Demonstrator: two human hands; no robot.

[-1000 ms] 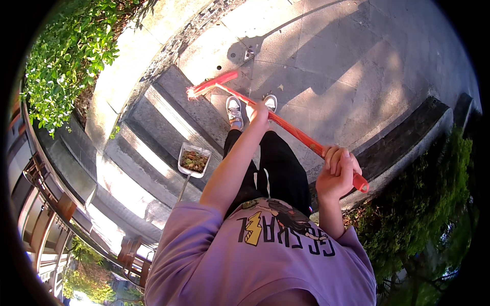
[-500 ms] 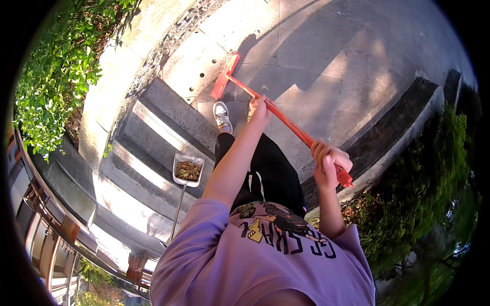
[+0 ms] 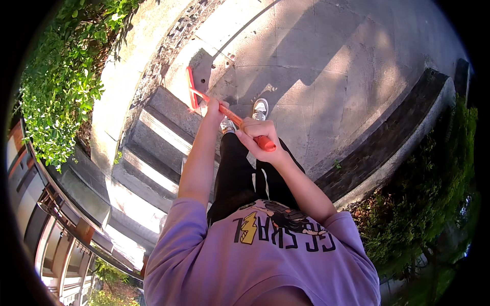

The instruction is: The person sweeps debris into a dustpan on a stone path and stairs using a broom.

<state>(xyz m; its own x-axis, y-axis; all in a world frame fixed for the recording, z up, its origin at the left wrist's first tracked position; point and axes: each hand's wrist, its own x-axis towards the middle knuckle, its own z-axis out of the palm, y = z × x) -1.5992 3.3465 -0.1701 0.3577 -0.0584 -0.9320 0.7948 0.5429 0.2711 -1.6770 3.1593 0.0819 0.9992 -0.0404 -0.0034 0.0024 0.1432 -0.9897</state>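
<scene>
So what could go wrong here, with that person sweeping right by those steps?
Two risks stand out. The feet, like the white shoe, are close to the top of the concrete steps, so a misstep could mean a stumble. Also, both the left hand and the right hand grip the red broom, leaving neither free to catch a fall. Strong shadows may hide the step edges.

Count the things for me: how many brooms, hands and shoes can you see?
Broom: 1
Hands: 2, left hand and right hand, both gripping the broom's orange handle
Shoes: 2, one and another
Total: 5
</scene>
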